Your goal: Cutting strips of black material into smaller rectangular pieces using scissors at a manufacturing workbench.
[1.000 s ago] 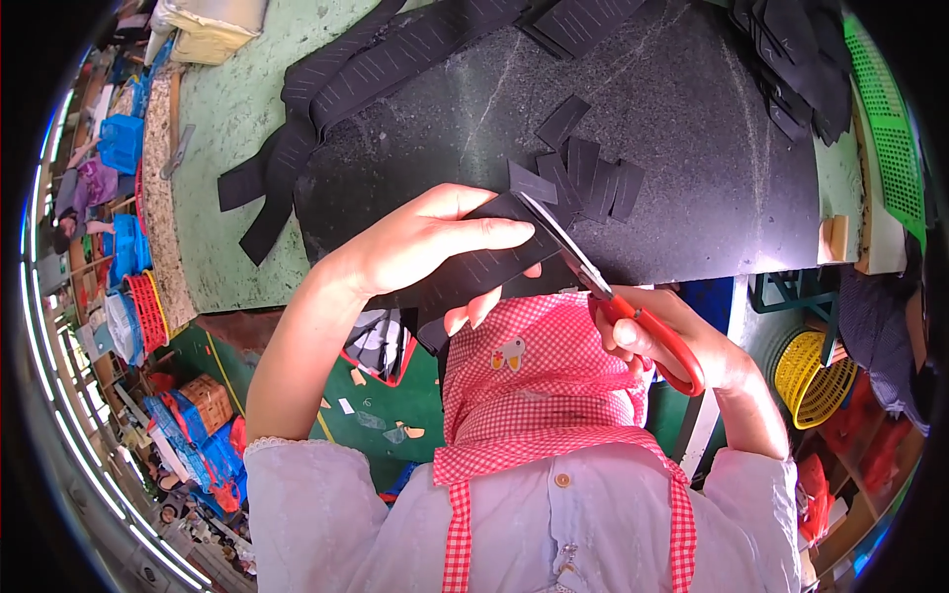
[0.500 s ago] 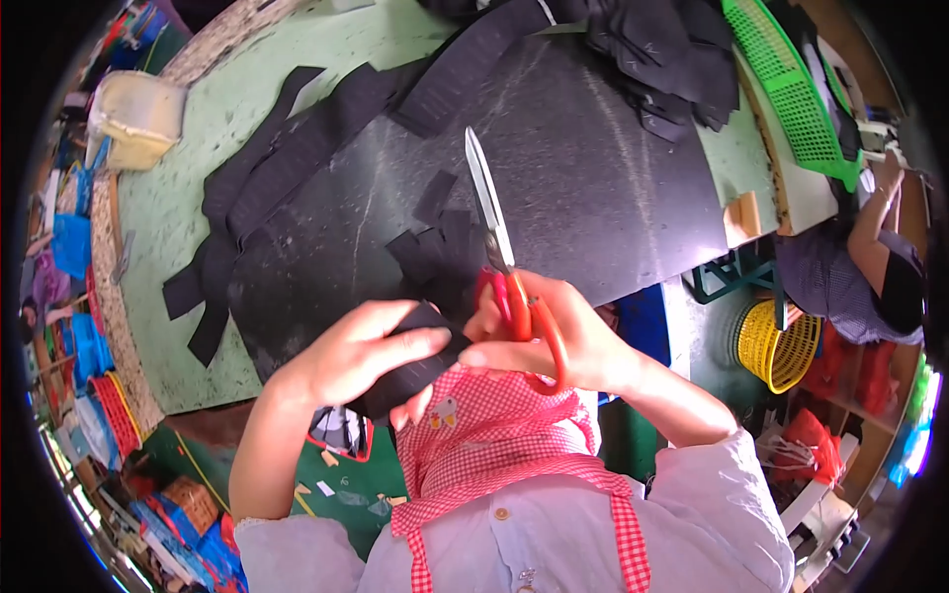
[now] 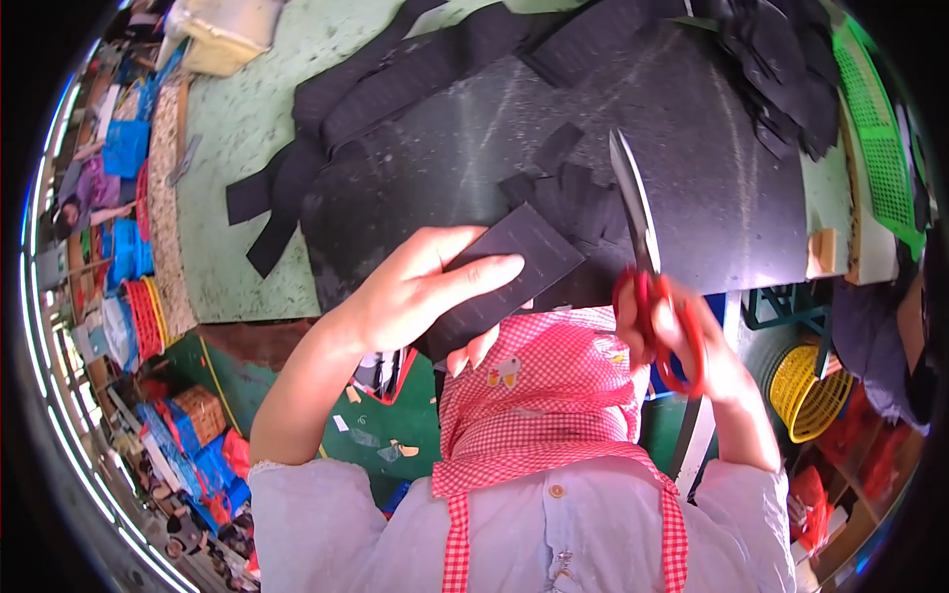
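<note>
So the right hand (image 3: pixel 714 336), fingers curled through the red-handled scissors (image 3: pixel 647 249), is now clear of the black strip (image 3: pixel 534 247) (so no cutting this instant), while the left hand (image 3: pixel 420 282) pinches it over the dark mat's (image 3: pixel 395 198) near edge.

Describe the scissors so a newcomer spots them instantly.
On the green table lies a dark board. By its near edge, the right hand holds the scissors, pointing outward. Red handles and bright blades set them apart from the black strips.
</note>
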